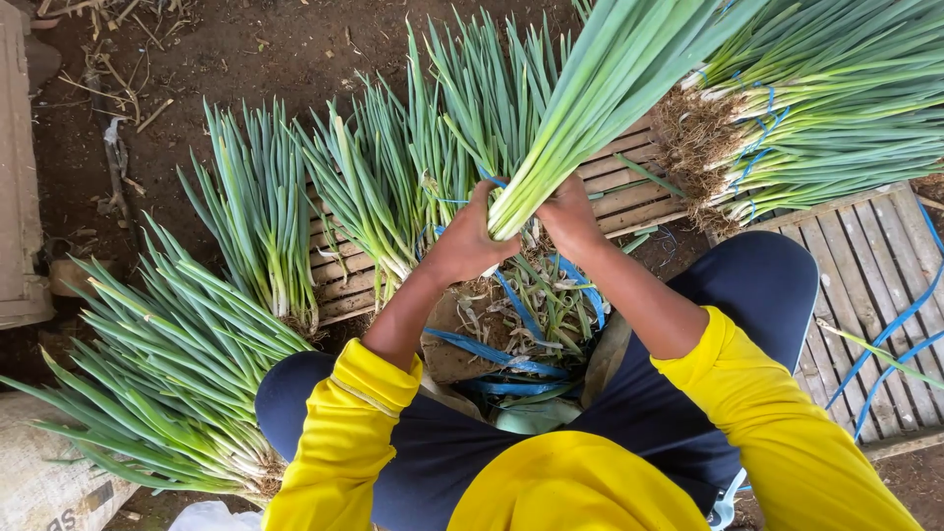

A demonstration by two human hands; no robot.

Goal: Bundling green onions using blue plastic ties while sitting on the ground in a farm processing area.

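Scallion bundles (187, 364) lie left on dirt and a slatted crate (629, 197). Left hand (467, 241) and right hand (568, 218) both clench the pale base of one upright scallion bunch (600, 98), centre; light, floppy, bruisable, probably best gripped near the roots. Tied bundles (806, 118) sit right.

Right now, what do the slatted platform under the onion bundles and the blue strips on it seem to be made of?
The slatted platform looks like bare, unpainted wood: pale, dry slats with narrow gaps and a rough, dusty surface. The blue strips look like thin plastic strapping: flat, smooth, evenly coloured, curling loosely; it could be woven tape, too small to tell. Both hands grip a green onion bundle.
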